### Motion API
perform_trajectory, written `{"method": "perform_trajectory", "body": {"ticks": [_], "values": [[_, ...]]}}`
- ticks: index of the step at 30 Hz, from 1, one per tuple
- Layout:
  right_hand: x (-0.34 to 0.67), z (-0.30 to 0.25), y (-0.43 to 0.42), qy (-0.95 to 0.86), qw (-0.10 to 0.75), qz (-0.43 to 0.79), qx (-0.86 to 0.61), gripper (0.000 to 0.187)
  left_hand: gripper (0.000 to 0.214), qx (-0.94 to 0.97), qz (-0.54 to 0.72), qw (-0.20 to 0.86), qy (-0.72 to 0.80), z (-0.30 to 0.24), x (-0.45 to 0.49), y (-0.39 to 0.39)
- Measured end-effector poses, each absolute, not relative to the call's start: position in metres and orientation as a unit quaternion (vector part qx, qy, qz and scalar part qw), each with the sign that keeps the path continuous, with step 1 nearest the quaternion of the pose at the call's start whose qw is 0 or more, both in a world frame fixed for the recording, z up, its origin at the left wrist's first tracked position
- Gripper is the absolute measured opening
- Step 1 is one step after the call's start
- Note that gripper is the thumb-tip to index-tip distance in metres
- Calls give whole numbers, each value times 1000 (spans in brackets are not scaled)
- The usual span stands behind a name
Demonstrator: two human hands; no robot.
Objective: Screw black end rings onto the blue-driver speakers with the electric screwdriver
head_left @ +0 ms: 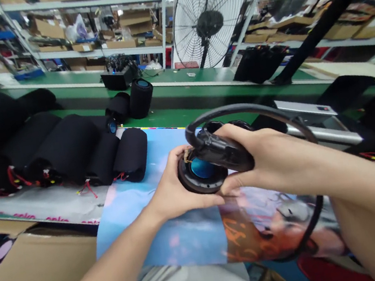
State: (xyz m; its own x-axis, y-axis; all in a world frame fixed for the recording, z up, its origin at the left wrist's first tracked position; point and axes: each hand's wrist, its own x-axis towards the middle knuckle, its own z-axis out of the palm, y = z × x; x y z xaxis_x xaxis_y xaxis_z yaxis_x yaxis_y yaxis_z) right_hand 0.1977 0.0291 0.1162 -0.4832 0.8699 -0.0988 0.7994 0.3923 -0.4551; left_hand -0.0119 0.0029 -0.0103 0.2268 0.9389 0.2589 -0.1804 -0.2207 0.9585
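My left hand (176,184) is wrapped around a round black speaker part (194,184) with a shiny blue disc in its middle, held over the bench. My right hand (263,152) grips a black corded tool (226,153) across the top of that part. I cannot make out its exact kind. A thick black cable (256,106) arches from the tool over my right wrist and hangs down on the right. My right thumb is at the part's lower right rim. More round black parts (215,125) show just behind my hands, partly hidden.
A printed blue poster sheet (141,232) lies under my hands. Several black cloth-covered cylinders (131,153) with red wires lie on the left. Farther back stand a black cylinder (141,98) and a large fan (208,24). A silver metal device (306,108) sits right; an open cardboard box (41,270) is front left.
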Motion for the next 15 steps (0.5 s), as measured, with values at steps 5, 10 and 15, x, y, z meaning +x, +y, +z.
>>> {"method": "perform_trajectory", "body": {"ticks": [5,10,15], "values": [[193,107,25,-781,134,317,-521,58,131,589,537,478,369,1,-11,-3],[221,106,12,-626,371,417,-544,58,93,596,510,418,458,12,-5,-12],[285,124,-16,-412,720,228,-511,32,80,617,496,343,506,18,-8,-17]]}}
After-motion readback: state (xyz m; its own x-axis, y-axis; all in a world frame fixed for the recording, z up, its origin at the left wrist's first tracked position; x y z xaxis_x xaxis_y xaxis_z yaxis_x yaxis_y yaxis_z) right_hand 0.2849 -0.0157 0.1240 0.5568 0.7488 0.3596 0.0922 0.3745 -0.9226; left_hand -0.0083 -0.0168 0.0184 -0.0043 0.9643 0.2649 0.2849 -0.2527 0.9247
